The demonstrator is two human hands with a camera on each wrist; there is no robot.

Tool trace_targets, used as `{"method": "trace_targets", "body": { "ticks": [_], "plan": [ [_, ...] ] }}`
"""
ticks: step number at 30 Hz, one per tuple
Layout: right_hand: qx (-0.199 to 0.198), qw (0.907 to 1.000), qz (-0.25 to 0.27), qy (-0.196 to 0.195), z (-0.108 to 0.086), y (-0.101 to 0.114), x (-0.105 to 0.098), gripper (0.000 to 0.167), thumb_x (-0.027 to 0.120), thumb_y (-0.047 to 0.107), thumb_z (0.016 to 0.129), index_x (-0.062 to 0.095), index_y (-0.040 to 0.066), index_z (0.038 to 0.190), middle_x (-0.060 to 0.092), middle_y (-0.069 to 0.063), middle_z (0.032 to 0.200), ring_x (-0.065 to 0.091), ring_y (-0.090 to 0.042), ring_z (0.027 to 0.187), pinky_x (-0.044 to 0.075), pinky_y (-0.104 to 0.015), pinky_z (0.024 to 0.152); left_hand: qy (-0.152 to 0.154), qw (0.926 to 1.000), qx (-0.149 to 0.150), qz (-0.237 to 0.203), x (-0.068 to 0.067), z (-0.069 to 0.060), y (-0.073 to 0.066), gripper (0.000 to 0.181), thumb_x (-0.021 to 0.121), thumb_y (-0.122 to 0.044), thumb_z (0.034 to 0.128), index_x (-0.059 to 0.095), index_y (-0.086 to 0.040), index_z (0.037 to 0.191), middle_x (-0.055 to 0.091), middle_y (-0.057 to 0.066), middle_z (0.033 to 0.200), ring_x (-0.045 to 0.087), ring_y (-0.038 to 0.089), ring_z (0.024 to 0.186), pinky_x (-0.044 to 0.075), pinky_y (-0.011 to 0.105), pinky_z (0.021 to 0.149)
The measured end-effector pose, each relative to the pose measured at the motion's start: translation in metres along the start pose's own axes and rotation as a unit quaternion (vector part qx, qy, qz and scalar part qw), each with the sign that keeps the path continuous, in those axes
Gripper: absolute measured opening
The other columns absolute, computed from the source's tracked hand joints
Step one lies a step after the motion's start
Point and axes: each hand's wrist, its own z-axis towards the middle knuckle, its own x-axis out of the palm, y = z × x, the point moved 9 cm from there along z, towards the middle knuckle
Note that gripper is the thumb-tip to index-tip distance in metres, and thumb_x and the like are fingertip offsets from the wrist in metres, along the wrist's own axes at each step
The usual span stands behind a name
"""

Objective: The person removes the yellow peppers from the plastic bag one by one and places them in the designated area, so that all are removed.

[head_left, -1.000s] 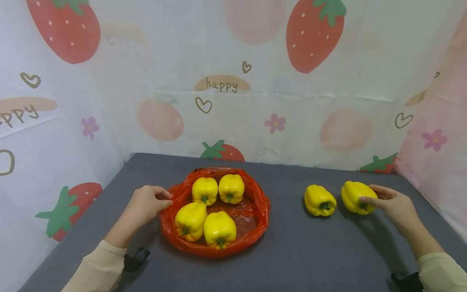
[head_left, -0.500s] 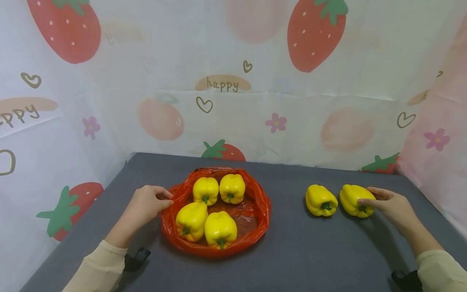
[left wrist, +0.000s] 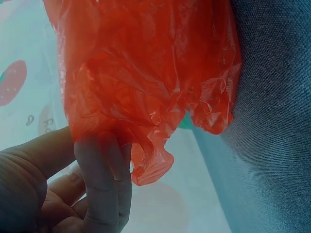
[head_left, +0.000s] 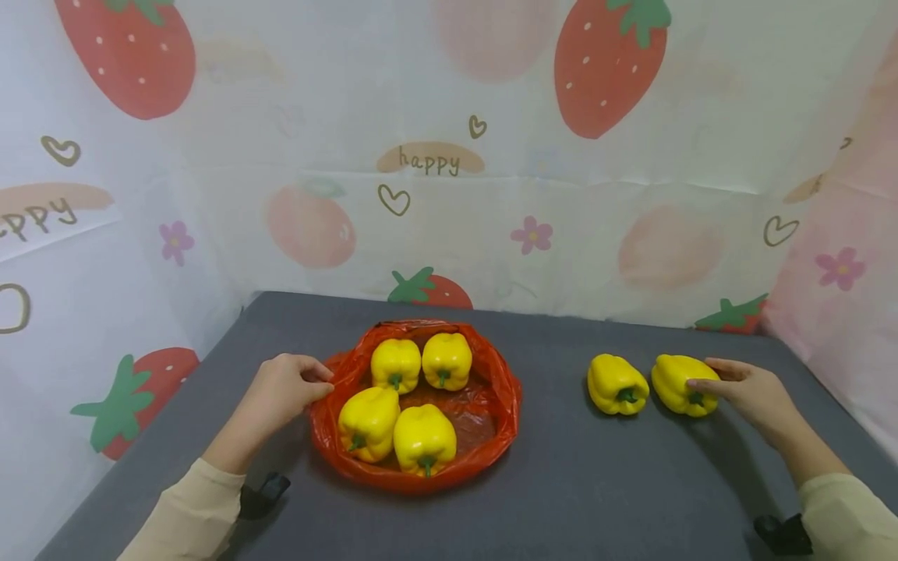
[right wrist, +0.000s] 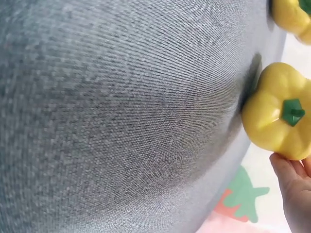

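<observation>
Pinching a yellow pepper [head_left: 673,382] between thumb and fingers, the right hand [head_left: 754,396] has shifted it only slightly over the last second, a touch lower and a little closer to the loose pepper [head_left: 612,382] on that hand's inner side. A narrow gap between those two shows in the right wrist view; whether the held one bears on the table [head_left: 547,483] or hangs just clear of it is hard to tell. The left hand, well apart from the right, has stayed put, its thumb and fingers clamped on the rim of the red bag [head_left: 509,409], with the left hand [head_left: 286,382] just outside the mouth. Four peppers [head_left: 425,436] lie inside the bag, in the same places as a second ago. So the change is small and all on the right: a grip is on one pepper, yet judging by how things lie, the work has not advanced at the bag, and both outer peppers remain nearer the right hand than the left.
</observation>
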Motion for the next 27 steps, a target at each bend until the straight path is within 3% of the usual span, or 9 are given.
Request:
{"method": "trace_targets", "body": {
  "ticks": [13,21,27],
  "plan": [
    [-0.017,0.9998,-0.003,-0.014,-0.004,0.01,-0.003,0.093,0.056,0.055,0.095,0.018,-0.005,0.155,0.021,-0.032,0.158,0.022,-0.056,0.142,0.029,-0.071,0.107,0.001,1.0,0.004,-0.006,0.0,0.0,-0.001,0.02,0.069,-0.011,0.0891,0.072,0.002,0.104,0.071,0.013,0.089,0.055,0.017,0.064,0.051,0.028,0.058],
    [-0.041,0.9952,0.026,-0.085,-0.017,0.043,-0.002,0.088,0.059,0.058,0.092,0.028,0.006,0.156,0.028,-0.025,0.159,0.03,-0.052,0.141,0.034,-0.07,0.103,0.004,1.0,0.004,-0.008,0.0,-0.001,-0.001,0.021,0.068,-0.011,0.0893,0.072,0.003,0.105,0.071,0.014,0.091,0.056,0.017,0.065,0.051,0.029,0.059],
    [-0.068,0.9892,0.04,-0.124,-0.028,0.071,0.007,0.084,0.063,0.056,0.091,0.036,0.006,0.153,0.039,-0.024,0.154,0.04,-0.047,0.138,0.039,-0.064,0.104,0.005,1.0,0.002,-0.007,0.0,0.0,-0.001,0.021,0.069,-0.011,0.0895,0.072,0.003,0.105,0.071,0.014,0.09,0.055,0.017,0.065,0.051,0.029,0.059]
  ]
}}
